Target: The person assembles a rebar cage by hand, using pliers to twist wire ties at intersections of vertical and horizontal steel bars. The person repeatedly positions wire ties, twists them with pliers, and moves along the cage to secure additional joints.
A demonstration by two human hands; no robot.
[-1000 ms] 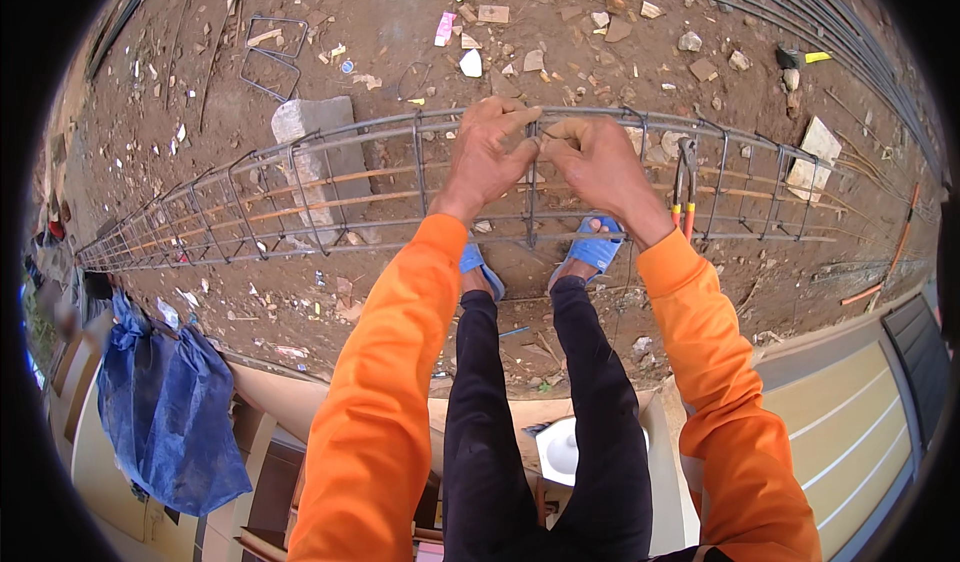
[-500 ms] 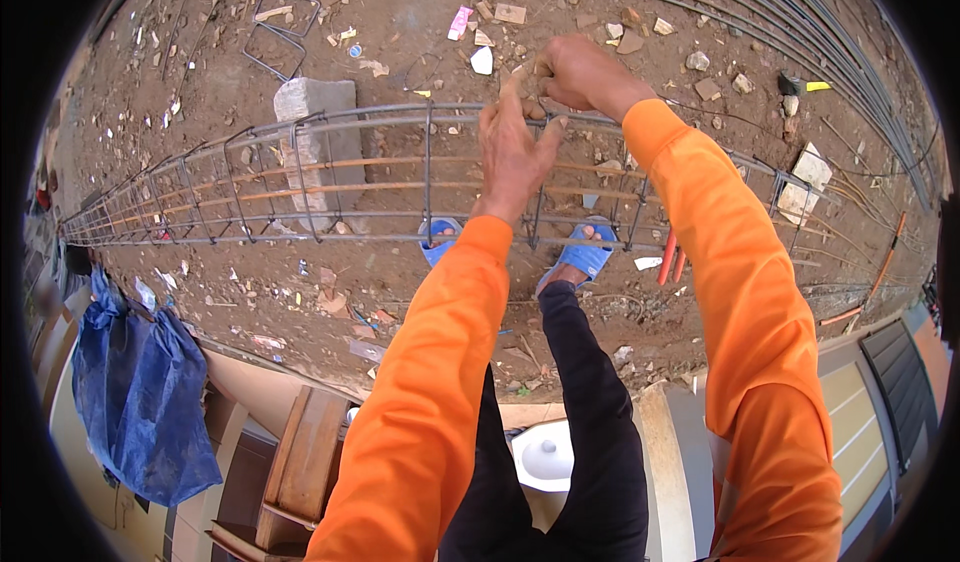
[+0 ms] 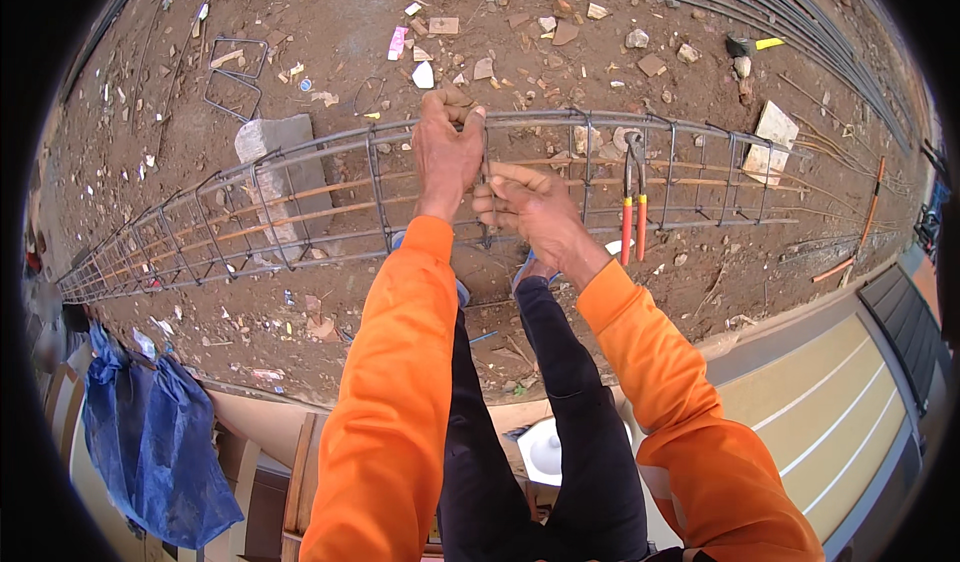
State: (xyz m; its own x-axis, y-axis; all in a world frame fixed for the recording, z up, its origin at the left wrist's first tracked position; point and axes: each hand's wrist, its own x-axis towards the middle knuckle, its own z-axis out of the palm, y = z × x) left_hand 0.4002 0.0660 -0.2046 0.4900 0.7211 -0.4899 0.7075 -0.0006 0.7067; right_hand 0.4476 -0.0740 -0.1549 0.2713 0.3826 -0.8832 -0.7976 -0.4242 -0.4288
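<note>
1. Left hand (image 3: 447,152) first: the grip is clenched over the far bars of the rebar cage (image 3: 530,118), thumb up against one stirrup (image 3: 486,145). The cage sits right under both hands and runs away to either side.

2. And here's the change! Half a second ago the right hand (image 3: 540,212) is up beyond the far bars; now it's down on the near side, lower than the left grip, its curled fingers at the same stirrup. Whether they pinch the steel, a thin wire or nothing, I cannot tell.

3. What does that mean for the work? It looks centred on this one stirrup, the left hand apparently steadying the top while the right works lower down; whether any fastening there is tight is too small to judge.

4. Just right of the right grip, the red-handled pliers (image 3: 627,224) now show from head to handles, the right sleeve (image 3: 650,362) no longer covering them. They lie across the cage, neither hand on them.

5. Farther out, left of the left grip, a pale concrete block (image 3: 258,137) shows through the bars.
</note>
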